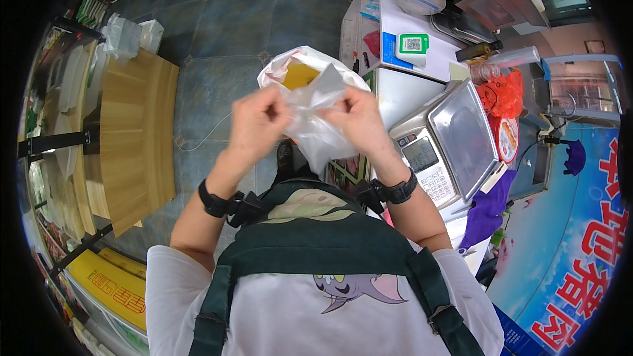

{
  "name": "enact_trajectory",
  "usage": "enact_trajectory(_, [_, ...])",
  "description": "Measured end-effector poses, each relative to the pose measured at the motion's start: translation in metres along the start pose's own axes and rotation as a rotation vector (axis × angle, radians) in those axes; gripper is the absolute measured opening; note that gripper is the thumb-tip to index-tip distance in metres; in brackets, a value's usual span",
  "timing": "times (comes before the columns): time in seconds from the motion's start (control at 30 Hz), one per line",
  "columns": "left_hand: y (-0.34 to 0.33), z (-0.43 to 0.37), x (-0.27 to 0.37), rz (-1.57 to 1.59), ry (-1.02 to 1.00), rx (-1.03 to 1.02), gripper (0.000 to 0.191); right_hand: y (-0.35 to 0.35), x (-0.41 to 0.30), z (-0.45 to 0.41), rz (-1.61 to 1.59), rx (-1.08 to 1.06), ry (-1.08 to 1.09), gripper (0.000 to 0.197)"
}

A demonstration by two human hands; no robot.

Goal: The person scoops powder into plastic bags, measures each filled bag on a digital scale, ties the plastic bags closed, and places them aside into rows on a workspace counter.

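Both hands pinch a thin translucent plastic bag in front of my body, with its film stretched between them. My left hand grips the bag's left part, and my right hand holds its right part; both are slightly blurred. Just beyond the hands, a white bag-lined bin stands low down, with something yellow showing in its opening. What the plastic bag contains, if anything, cannot be told.
At right, a digital weighing scale with a metal pan is near a red plastic bag and a purple cloth. A wooden shelf stands at left. Dark floor tiles lie ahead.
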State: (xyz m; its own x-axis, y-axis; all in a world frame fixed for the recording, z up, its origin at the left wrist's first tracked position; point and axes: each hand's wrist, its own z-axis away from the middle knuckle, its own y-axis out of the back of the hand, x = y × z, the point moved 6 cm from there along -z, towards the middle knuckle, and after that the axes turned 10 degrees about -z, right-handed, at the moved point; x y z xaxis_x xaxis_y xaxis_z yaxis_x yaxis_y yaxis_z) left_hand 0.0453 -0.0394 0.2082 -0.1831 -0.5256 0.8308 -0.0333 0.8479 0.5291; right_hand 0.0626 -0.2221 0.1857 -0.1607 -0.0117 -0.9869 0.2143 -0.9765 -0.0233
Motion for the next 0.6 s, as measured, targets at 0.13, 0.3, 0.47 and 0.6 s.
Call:
enact_trajectory(0.13, [0.088,0.001,-0.004,-0.519,-0.108,0.436,0.016,0.056,-0.022,-0.008,0.529,0.422,0.317,0.013])
enact_trajectory(0.3, [0.126,0.008,-0.005,-0.94,-0.196,0.596,0.024,0.066,-0.017,-0.018,0.227,0.393,0.09,0.012])
enact_trajectory(0.47, [0.043,0.01,0.034,-0.654,-0.525,0.211,0.015,0.004,-0.025,-0.025,-0.035,0.134,0.172,0.009])
enact_trajectory(0.6, [0.038,0.005,0.004,-0.343,-0.221,0.071,0.004,0.002,-0.029,-0.031,0.108,0.121,0.298,0.009])
